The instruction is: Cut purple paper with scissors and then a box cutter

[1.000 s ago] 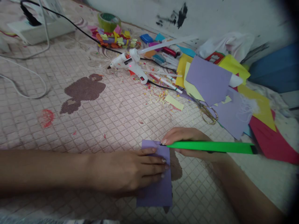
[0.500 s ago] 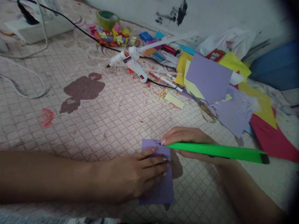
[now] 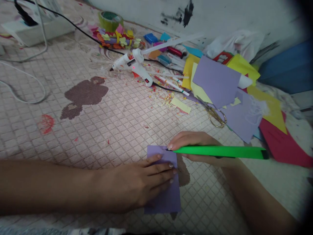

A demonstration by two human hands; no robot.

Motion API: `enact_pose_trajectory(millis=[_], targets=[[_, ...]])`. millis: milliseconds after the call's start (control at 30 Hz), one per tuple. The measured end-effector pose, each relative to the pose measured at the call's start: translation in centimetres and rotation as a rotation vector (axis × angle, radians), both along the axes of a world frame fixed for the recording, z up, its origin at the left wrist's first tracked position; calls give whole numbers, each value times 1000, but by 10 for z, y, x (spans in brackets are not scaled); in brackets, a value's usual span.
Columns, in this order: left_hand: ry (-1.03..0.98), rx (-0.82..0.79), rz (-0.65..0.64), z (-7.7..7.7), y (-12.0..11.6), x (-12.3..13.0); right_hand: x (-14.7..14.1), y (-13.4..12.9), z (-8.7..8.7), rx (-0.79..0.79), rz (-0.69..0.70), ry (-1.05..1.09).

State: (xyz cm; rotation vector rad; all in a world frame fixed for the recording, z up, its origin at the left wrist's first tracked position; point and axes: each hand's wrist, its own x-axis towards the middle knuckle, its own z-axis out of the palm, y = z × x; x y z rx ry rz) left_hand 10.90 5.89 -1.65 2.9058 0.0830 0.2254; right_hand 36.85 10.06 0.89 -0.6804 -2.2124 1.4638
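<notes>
Pressing lilac paper [image 3: 165,199], right hand [image 3: 195,141] gripping green cutter [image 3: 217,152]

The person is going bare-armed, with the left hand [image 3: 137,184] and right hand [image 3: 195,141] showing long, pale, rounded fingernails [image 3: 170,165] at their tips.

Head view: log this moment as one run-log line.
left hand: flat on purple paper | right hand: holds green tool, tip at paper's edge | nearby: scissors
</notes>
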Motion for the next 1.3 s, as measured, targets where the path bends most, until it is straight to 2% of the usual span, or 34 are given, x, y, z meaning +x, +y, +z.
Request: enact_pose_trajectory(millis=[333,467,600,833,1300], targets=[[-23,-30,53,2,-6,4,-10,-5,7,36,-31,-2],[-66,-31,-2,7,0,4,-8,-5,5,29,-40,19],[1,-80,-71,7,9,2,-6,-3,2,19,-20,35],[37,-138,-98,5,13,1,-3,0,1,-26,8,32],[-8,-153,-76,3,10,2,-3,0,3,2,2,18]])
